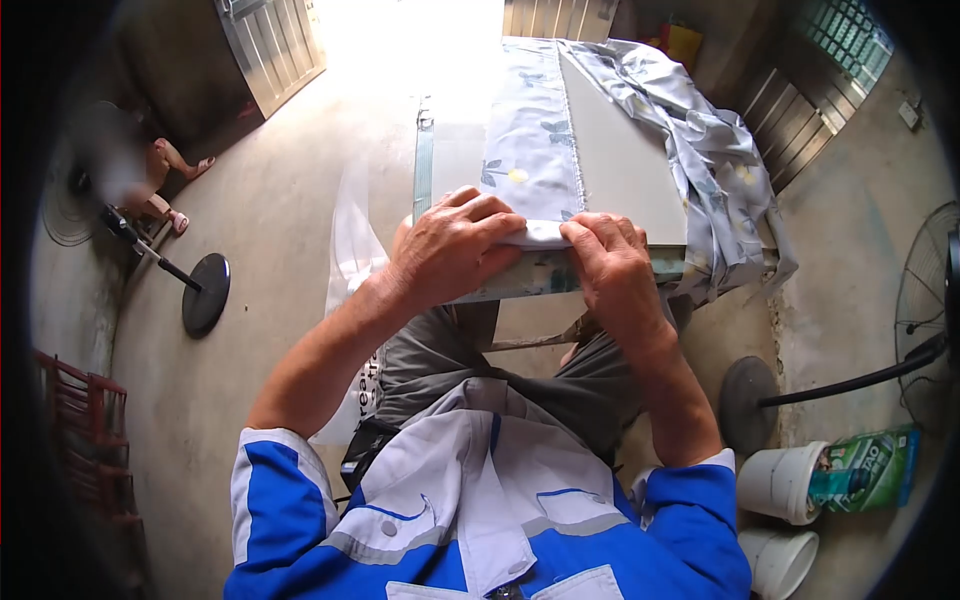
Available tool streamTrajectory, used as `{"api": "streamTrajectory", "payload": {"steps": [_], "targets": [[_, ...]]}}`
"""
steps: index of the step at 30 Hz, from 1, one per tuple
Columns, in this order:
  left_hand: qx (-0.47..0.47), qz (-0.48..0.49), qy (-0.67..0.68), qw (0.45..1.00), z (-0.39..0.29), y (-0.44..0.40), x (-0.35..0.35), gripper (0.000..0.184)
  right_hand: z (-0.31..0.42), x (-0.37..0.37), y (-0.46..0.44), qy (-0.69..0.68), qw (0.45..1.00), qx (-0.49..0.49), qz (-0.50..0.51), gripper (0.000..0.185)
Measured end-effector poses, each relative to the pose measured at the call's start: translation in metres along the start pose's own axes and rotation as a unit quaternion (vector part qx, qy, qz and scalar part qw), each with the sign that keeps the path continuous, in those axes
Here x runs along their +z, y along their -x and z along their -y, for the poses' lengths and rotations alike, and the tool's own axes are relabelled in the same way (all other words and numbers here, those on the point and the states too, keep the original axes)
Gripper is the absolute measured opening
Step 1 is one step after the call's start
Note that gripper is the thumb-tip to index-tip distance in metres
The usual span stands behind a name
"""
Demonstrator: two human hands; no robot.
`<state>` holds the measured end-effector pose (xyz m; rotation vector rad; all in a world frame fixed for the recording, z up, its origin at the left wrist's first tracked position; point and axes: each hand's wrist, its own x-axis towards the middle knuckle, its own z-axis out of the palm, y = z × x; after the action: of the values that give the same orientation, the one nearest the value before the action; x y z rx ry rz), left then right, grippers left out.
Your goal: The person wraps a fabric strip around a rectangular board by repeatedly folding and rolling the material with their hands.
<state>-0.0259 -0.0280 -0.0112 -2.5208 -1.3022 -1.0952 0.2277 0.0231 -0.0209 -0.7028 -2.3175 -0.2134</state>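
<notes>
A long strip of pale floral fabric runs down the table away from me, its right edge frayed. At the near table edge its end is rolled or folded into a thick band between my hands. My left hand is closed on the left end of that band, fingertips on top. Thumb and fingers of my right hand pinch the right end. To the right, a crumpled heap of similar fabric hangs over the table's side. Folds hide what lies inside the band.
The table has a pale board top. Standing fans are at left and right. White buckets and a green package sit at lower right. A seated person's legs show at left. White plastic hangs beside the table.
</notes>
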Motion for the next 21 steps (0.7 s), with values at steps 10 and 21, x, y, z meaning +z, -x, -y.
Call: {"api": "streamTrajectory", "payload": {"steps": [10, 21], "targets": [[-0.016, 0.001, 0.039, 0.999, 0.005, 0.0, -0.008, 0.021, 0.001, -0.009, -0.003, -0.037, 0.998, 0.044, -0.004, 0.023], [-0.086, -0.001, 0.035, 0.996, 0.013, -0.008, -0.008, 0.021, -0.011, 0.001, -0.012, -0.121, 0.986, 0.111, -0.032, 0.025]]}}
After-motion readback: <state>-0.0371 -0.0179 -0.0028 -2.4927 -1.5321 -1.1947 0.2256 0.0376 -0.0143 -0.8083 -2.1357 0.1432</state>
